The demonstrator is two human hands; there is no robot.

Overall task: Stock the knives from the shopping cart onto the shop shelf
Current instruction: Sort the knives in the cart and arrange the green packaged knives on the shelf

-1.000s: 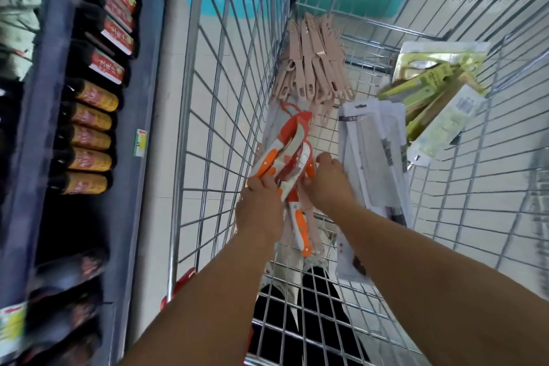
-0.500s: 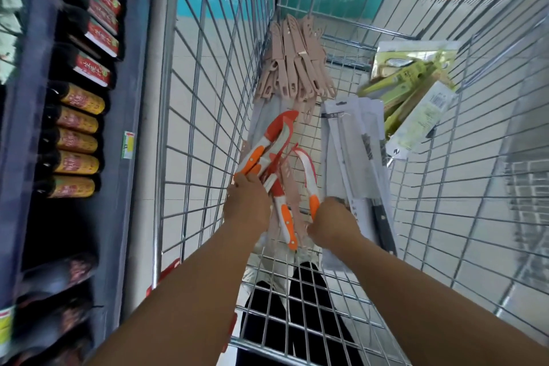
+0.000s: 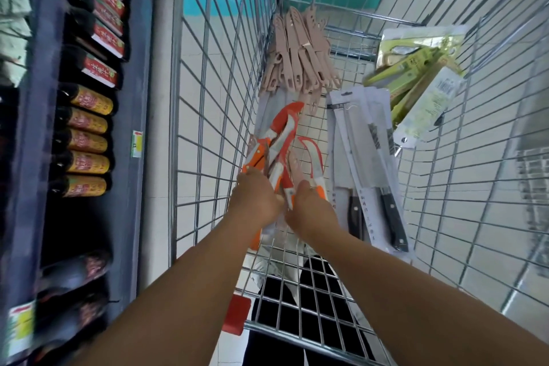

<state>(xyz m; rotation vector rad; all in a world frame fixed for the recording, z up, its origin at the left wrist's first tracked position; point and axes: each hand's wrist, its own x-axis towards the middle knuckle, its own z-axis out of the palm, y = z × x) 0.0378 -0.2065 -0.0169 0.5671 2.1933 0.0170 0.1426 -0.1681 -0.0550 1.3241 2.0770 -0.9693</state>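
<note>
Gripping orange knives [image 3: 279, 151], both hands [image 3: 258, 202] together

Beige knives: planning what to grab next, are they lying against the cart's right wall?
No, the beige knives lean against the cart's left wall.

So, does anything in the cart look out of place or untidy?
Nothing looks damaged or spilled. The green packs lie askew against the cart's right wall, and the orange knives fan out loosely where both hands, left and right, gather them.
</note>
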